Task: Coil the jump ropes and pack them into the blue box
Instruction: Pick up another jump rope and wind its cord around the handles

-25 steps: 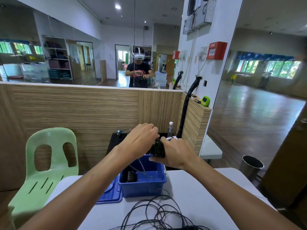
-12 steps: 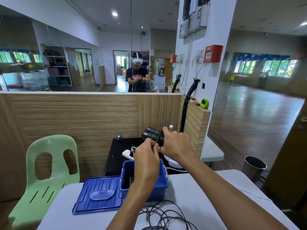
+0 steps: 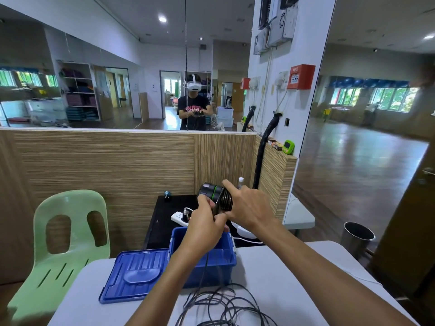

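While the right hand (image 3: 247, 208) grips the paired handles (image 3: 211, 192), the left hand (image 3: 207, 222) pinches the cord, mid-coil; next, winding the slack (image 3: 226, 304) off the tabletop (image 3: 282, 278).

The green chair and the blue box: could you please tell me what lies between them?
In the head view, the blue lid lies flat on the table between the green chair and the blue box, right beside the box.

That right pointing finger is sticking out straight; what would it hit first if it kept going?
Likely the jump rope handles that the right hand itself holds; its fingertip already rests there. Depth is unclear.
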The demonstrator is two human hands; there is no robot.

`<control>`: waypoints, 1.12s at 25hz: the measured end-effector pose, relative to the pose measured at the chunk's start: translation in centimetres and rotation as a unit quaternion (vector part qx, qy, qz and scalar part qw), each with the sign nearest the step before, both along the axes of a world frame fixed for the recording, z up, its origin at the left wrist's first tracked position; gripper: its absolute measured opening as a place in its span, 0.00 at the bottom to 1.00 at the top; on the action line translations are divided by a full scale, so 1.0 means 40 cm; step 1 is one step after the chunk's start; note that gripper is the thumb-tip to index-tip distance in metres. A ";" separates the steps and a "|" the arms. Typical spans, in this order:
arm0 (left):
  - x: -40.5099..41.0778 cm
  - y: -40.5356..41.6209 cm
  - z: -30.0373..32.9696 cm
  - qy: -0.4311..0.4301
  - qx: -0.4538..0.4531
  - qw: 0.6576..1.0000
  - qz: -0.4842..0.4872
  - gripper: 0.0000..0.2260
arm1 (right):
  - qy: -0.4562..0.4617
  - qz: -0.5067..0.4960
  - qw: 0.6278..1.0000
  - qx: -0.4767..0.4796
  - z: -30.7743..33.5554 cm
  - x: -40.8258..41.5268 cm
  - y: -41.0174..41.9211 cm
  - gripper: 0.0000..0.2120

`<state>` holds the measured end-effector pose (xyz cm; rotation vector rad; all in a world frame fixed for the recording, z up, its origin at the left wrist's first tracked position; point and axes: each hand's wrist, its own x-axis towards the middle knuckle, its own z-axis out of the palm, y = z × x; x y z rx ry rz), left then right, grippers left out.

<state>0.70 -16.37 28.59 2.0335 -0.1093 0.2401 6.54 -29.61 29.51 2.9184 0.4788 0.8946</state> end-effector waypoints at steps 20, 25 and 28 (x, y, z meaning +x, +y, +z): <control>0.082 0.103 0.109 -0.247 0.553 0.795 -0.039 0.08 | 0.107 0.030 0.994 -0.010 -0.065 -0.029 -0.002 0.24; 0.005 0.022 0.024 -0.178 0.546 0.818 0.042 0.16 | 0.099 -0.011 0.994 0.037 -0.034 0.016 0.001 0.25; -0.013 -0.005 -0.032 -0.172 0.498 0.845 0.092 0.28 | 0.094 -0.019 0.994 0.052 -0.020 0.020 0.018 0.24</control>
